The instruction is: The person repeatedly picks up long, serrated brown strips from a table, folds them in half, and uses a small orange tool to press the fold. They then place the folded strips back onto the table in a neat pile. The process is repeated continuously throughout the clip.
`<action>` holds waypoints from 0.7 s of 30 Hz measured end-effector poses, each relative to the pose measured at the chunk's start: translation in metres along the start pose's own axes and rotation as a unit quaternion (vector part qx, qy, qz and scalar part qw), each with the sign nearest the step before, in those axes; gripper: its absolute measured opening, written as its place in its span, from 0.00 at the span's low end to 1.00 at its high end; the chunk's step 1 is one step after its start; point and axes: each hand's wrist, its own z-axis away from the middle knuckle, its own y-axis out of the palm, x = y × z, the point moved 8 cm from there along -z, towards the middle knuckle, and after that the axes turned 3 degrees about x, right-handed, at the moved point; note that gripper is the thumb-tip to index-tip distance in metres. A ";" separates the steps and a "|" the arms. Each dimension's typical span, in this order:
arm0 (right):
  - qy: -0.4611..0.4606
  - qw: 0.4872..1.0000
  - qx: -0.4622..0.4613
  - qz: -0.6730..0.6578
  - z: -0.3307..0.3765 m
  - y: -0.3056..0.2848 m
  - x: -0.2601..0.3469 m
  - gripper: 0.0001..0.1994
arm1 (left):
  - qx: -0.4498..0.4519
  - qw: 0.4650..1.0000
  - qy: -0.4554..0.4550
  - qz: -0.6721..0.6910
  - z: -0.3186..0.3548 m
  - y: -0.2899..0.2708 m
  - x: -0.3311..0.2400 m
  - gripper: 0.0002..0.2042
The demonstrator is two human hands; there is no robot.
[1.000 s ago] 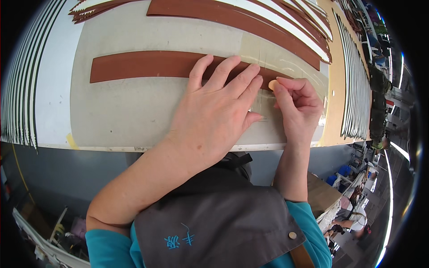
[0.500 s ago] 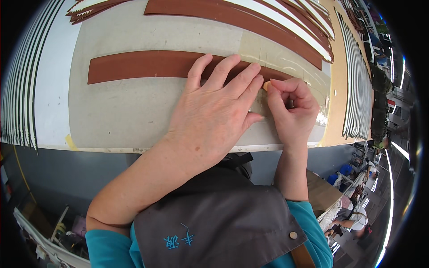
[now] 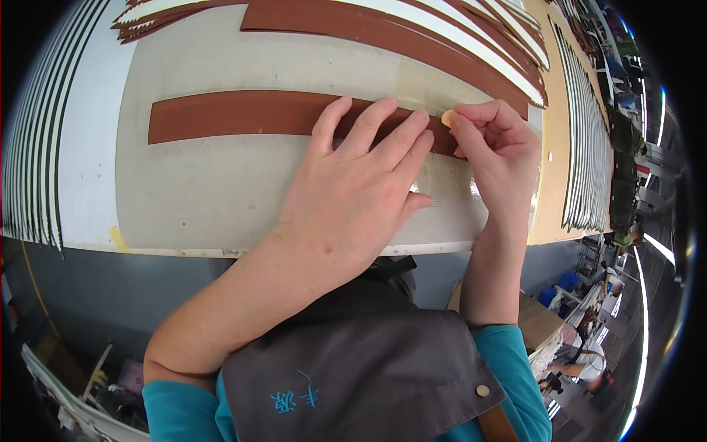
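Observation:
A long reddish-brown strip (image 3: 236, 116), looking like leather, lies flat across the worktable. My left hand (image 3: 352, 180) rests open, its spread fingertips pressing on the strip right of its middle. Between the thumb and forefinger of my right hand (image 3: 504, 155) is a small, rounded cream-coloured piece (image 3: 447, 118), whose kind I cannot make out. It is at the strip's far edge, just right of my left fingertips. My right hand covers part of the strip's right end.
More brown and white strips (image 3: 398, 35) are piled along the far side. Dark-edged thin strips stand in rows at the left (image 3: 33, 125) and right (image 3: 585, 136). A clear sheet (image 3: 453, 180) lies under my hands. The table's front edge (image 3: 184, 253) runs before me.
My right hand has moved away from me and slightly right with the small piece, from the strip's near edge to its far edge. My left hand stays pressed on the strip.

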 end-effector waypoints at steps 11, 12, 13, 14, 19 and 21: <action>-0.015 1.000 -0.010 0.022 -0.002 0.004 -0.008 0.03 | -0.006 1.000 0.000 0.018 0.000 -0.002 0.002 0.27; -0.017 0.999 -0.011 0.026 -0.003 0.004 -0.008 0.03 | -0.008 1.000 0.000 0.020 0.000 -0.002 0.001 0.27; -0.015 1.000 -0.016 0.023 -0.003 0.003 -0.008 0.03 | -0.008 1.000 0.001 0.021 0.000 -0.001 0.001 0.27; -0.013 1.000 -0.021 0.018 -0.003 0.003 -0.008 0.03 | -0.007 1.000 0.003 0.020 0.001 -0.001 0.001 0.27; -0.052 0.996 -0.058 -0.037 0.001 -0.029 -0.011 0.05 | -0.015 1.000 0.009 0.015 0.001 0.000 0.000 0.27; -0.081 0.992 -0.098 -0.004 0.007 -0.069 -0.018 0.06 | -0.026 1.000 0.013 0.011 0.004 -0.002 0.000 0.26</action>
